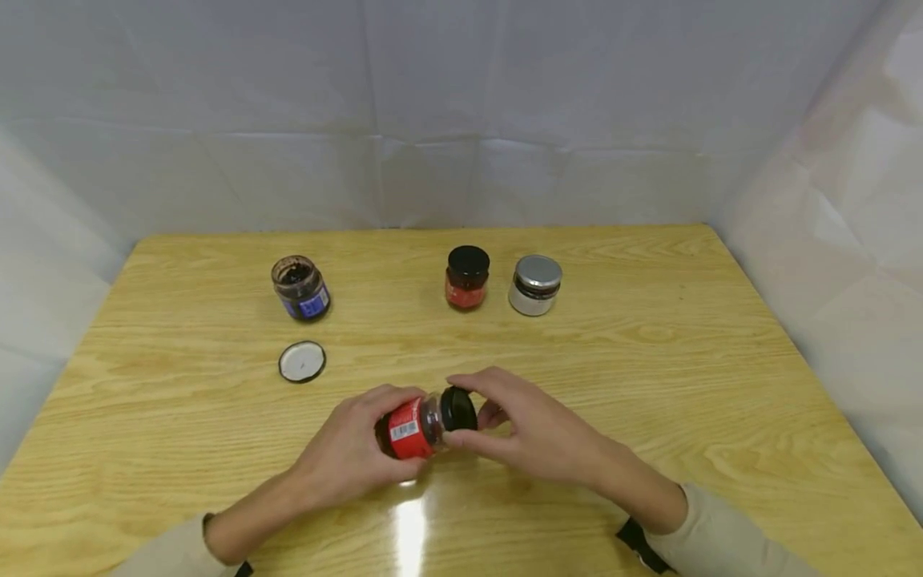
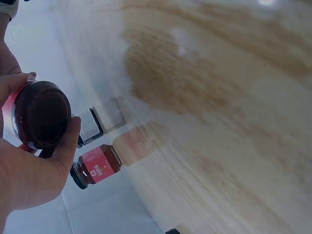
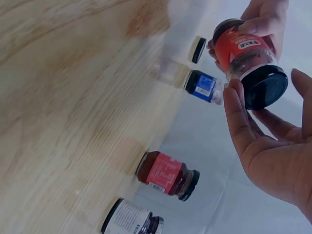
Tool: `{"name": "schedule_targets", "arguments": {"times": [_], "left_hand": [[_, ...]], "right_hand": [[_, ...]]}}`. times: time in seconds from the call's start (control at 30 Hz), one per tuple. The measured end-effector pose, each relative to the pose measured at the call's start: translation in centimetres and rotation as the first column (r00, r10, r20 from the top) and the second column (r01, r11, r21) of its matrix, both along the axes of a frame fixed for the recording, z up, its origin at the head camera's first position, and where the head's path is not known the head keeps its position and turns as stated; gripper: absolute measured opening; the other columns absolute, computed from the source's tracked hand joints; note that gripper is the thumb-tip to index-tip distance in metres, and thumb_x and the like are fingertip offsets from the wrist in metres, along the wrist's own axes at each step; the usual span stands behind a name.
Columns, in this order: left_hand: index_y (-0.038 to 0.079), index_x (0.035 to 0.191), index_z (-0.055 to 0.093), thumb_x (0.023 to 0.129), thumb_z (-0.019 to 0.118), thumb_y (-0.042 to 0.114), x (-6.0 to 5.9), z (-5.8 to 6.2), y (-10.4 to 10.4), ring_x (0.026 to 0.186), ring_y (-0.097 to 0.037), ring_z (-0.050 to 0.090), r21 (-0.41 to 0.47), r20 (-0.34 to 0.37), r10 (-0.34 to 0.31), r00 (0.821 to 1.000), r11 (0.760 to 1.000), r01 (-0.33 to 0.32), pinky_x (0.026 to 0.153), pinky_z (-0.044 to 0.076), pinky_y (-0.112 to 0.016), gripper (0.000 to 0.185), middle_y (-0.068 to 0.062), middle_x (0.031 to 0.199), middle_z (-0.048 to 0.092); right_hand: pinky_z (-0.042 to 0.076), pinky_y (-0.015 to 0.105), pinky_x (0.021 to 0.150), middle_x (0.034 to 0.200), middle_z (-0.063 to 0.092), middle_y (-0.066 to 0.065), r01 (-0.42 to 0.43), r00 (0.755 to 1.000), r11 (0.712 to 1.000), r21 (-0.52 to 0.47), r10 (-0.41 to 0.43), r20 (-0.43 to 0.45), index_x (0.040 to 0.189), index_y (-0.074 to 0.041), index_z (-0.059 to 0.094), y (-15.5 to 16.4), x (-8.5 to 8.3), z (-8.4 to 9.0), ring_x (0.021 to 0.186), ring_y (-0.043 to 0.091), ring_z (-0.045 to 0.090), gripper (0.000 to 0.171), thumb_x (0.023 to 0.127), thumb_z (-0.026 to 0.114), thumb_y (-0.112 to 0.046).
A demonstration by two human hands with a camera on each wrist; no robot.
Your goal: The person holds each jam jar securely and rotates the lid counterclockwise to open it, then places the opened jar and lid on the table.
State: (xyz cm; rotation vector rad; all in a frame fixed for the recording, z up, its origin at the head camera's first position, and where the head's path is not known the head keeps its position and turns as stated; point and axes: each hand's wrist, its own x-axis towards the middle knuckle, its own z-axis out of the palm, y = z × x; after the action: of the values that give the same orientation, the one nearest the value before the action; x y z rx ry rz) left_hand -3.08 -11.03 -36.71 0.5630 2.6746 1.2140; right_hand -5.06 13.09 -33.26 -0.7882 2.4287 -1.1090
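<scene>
My left hand [image 1: 353, 441] grips the body of a glass jar with a red label [image 1: 409, 430], thumb on the near side and fingers over the far side. The jar lies tilted on its side above the table, its base towards the left wrist view. Its black lid [image 1: 458, 409] points right. My right hand [image 1: 534, 425] has its fingers and thumb curled round this lid; the right wrist view shows a small gap at one finger. An uncapped jar with a blue label [image 1: 306, 298] stands at the back left, dark contents inside. A loose lid [image 1: 302, 361] lies inside-up before it.
At the back middle stands a smaller red-labelled jar [image 1: 466, 280] with a black lid. Close to its right is a white-labelled jar [image 1: 535, 287] with a silver lid. The wooden table [image 1: 649, 361] ends at pale sheeting [image 1: 433, 176] behind and at the sides.
</scene>
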Motion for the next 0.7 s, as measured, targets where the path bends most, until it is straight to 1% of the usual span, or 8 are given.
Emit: {"name": "schedule_targets", "arguments": {"times": [0.1,0.17,0.3,0.37,0.47,0.53,0.63,0.7], "left_hand": [[0.014,0.124,0.061,0.067,0.083,0.028,0.0,0.0,0.0,0.083,-0.009,0.057,-0.012,-0.003,0.0,1.0,1.0,0.0,0.065,0.05,-0.023,0.063,0.006,0.107,0.062],[0.014,0.124,0.061,0.067,0.084,0.03,0.1,0.0,0.0,0.084,-0.008,0.057,-0.017,-0.009,-0.004,1.0,1.0,0.004,0.066,0.051,-0.024,0.063,0.006,0.107,0.062],[0.019,0.12,0.063,0.067,0.084,0.031,0.1,-0.1,-0.1,0.082,-0.007,0.057,-0.012,-0.015,-0.023,1.0,1.0,0.022,0.066,0.051,-0.025,0.059,0.009,0.102,0.062],[0.02,0.119,0.063,0.067,0.084,0.032,0.0,-0.1,-0.1,0.081,-0.006,0.057,-0.005,-0.016,-0.033,0.999,0.999,0.033,0.066,0.051,-0.026,0.057,0.01,0.1,0.062],[0.02,0.119,0.064,0.067,0.084,0.031,0.1,-0.2,-0.2,0.082,-0.006,0.057,0.003,-0.009,-0.045,0.999,0.999,0.045,0.067,0.051,-0.026,0.057,0.009,0.103,0.063],[0.019,0.119,0.064,0.067,0.084,0.031,0.2,-0.2,-0.3,0.084,-0.007,0.058,0.007,0.003,-0.049,0.999,0.999,0.049,0.069,0.051,-0.027,0.056,0.008,0.105,0.063],[0.018,0.119,0.063,0.068,0.083,0.031,0.3,-0.1,-0.2,0.084,-0.007,0.058,0.005,0.019,-0.05,0.999,0.999,0.05,0.068,0.051,-0.026,0.057,0.007,0.106,0.063],[0.018,0.12,0.063,0.068,0.083,0.031,0.3,0.1,-0.1,0.083,-0.008,0.058,-0.001,0.025,-0.046,0.999,0.999,0.046,0.067,0.051,-0.026,0.057,0.007,0.105,0.062]], "right_hand": [[0.053,0.029,0.078,0.118,0.054,-0.009,-0.013,1.0,1.0,-0.028,0.013,-0.003,0.136,-0.019,0.051,-0.2,0.0,-0.1,0.088,0.007,0.058,0.058,0.086,0.067,-0.046],[0.053,0.029,0.078,0.118,0.054,-0.01,-0.029,1.0,0.999,-0.04,0.028,-0.013,0.133,-0.021,0.054,-0.1,0.0,-0.2,0.089,0.007,0.058,0.054,0.086,0.068,-0.043],[0.05,0.027,0.084,0.122,0.052,-0.013,-0.083,0.996,0.995,-0.052,0.081,-0.048,0.131,-0.024,0.055,0.2,-0.2,-0.4,0.097,0.006,0.056,0.051,0.086,0.07,-0.041],[0.048,0.027,0.089,0.125,0.051,-0.015,-0.124,0.988,0.991,-0.045,0.119,-0.095,0.131,-0.026,0.055,0.4,-0.4,-0.5,0.104,0.004,0.053,0.049,0.086,0.069,-0.041],[0.044,0.028,0.094,0.128,0.049,-0.016,-0.187,0.968,0.982,-0.035,0.178,-0.177,0.131,-0.028,0.054,0.6,-0.6,-0.8,0.112,0.002,0.049,0.048,0.087,0.068,-0.04],[0.043,0.029,0.095,0.129,0.049,-0.015,-0.222,0.956,0.974,-0.039,0.209,-0.208,0.132,-0.028,0.054,0.8,-0.8,-1.0,0.115,0.003,0.048,0.047,0.088,0.068,-0.039],[0.044,0.029,0.096,0.132,0.047,-0.013,-0.231,0.961,0.971,-0.056,0.218,-0.172,0.137,-0.028,0.047,1.0,-0.8,-1.0,0.115,0.004,0.048,0.056,0.087,0.068,-0.042],[0.045,0.03,0.093,0.134,0.045,-0.011,-0.19,0.976,0.981,-0.042,0.184,-0.119,0.142,-0.029,0.04,1.1,-0.7,-1.0,0.111,0.005,0.05,0.065,0.086,0.067,-0.048]]}}
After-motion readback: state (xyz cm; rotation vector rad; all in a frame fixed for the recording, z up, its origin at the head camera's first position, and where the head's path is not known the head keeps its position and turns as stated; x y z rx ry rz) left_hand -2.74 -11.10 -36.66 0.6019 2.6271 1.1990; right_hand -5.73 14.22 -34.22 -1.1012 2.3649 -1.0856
